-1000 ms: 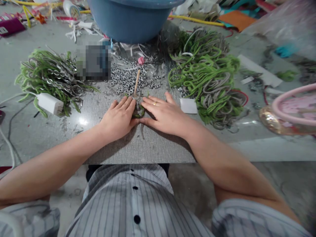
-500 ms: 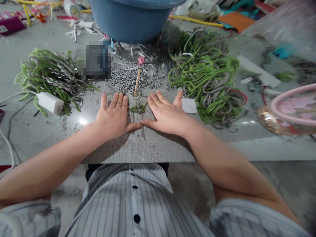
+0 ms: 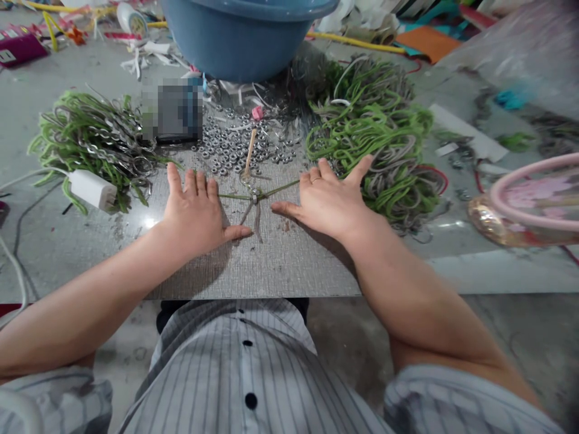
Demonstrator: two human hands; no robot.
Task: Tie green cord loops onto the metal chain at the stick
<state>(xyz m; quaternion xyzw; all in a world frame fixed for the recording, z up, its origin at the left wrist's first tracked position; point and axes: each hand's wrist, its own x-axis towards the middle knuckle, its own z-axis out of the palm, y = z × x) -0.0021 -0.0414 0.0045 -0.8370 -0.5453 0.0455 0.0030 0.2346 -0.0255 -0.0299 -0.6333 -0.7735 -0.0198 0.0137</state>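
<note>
My left hand [image 3: 194, 211] lies palm down on the table with its fingers stretched out. To its right, my right hand [image 3: 332, 199] is also flat, its fingers spread. Between them a green cord [image 3: 280, 188] runs out to both sides, its ends passing beside or under my fingers. At the middle, the cord meets a small metal nut [image 3: 254, 196], and grey cord ends [image 3: 257, 218] hang from there toward me. Just beyond, a wooden stick [image 3: 250, 154] stands near a metal ring [image 3: 246, 179].
Loose metal nuts [image 3: 230, 144] are scattered beyond my hands, with a blue basin [image 3: 248, 42] behind. Green and grey cord bundles lie left [image 3: 85, 132] and right [image 3: 371, 132]. A white charger [image 3: 93, 190] sits at left, a pink-rimmed item [image 3: 538, 199] at right.
My hands have slid apart, the right one farther to the right. The green cord, bunched between them before, is now stretched out sideways. A white card by my right hand is now covered.
</note>
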